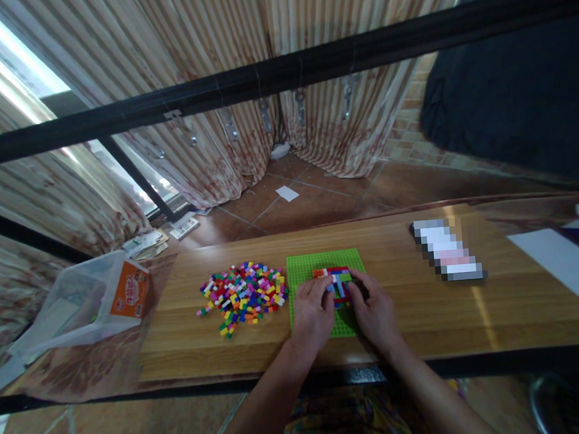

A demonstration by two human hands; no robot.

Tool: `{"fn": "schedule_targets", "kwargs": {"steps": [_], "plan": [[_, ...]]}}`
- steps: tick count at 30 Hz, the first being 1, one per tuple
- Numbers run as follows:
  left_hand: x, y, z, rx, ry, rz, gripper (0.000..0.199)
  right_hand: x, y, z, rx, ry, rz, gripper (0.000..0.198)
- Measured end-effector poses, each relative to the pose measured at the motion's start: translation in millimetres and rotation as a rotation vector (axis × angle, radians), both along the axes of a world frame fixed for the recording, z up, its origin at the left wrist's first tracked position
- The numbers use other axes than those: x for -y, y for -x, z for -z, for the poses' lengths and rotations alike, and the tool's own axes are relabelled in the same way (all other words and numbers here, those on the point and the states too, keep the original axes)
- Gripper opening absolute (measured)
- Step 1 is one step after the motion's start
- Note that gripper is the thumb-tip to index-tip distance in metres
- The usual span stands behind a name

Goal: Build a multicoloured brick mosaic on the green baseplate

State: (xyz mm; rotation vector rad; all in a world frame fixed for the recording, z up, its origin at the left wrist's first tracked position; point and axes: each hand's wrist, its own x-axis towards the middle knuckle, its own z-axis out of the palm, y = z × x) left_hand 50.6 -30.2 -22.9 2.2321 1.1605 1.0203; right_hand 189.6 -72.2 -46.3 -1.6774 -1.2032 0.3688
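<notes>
A low build of coloured toy bricks [341, 283], with red, blue, white and green pieces, sits on a green studded baseplate [299, 264]. My left hand [313, 312] is closed at the build's left side, its thumb and fingertips pressed near light-coloured bricks. From the right, my right hand [375, 307] grips the build's edge with curled fingers and thumb. Parts of the build are hidden under both hands. Left of the baseplate lies a loose pile of small multicoloured bricks [245, 291].
A phone [447, 250] with a blurred screen lies on the wooden board [408, 328] to the right. At the far left stands a clear plastic box [82, 293] with an orange label. White paper [556, 259] lies at the right. A black bar [258, 77] crosses beyond the table.
</notes>
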Motion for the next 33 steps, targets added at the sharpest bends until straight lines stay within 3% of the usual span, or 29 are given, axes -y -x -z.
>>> {"fn": "schedule_targets", "kwargs": {"steps": [13, 23, 28, 33], "plan": [[-2, 3, 0.1, -0.091, -0.048, 0.034, 0.031, 1, -2, 4, -0.007, 0.004, -0.008, 0.040], [4, 14, -7.3, -0.036, 0.003, -0.001, 0.025, 1, -4, 9, -0.005, 0.031, -0.008, 0.043], [8, 43, -7.9, -0.043, 0.016, -0.089, 0.027, 2, -5, 9, 0.046, 0.048, 0.017, 0.045], [6, 94, -0.8, -0.057, -0.020, -0.273, 0.025, 3, -7, 11, 0.065, 0.044, 0.008, 0.045]]}}
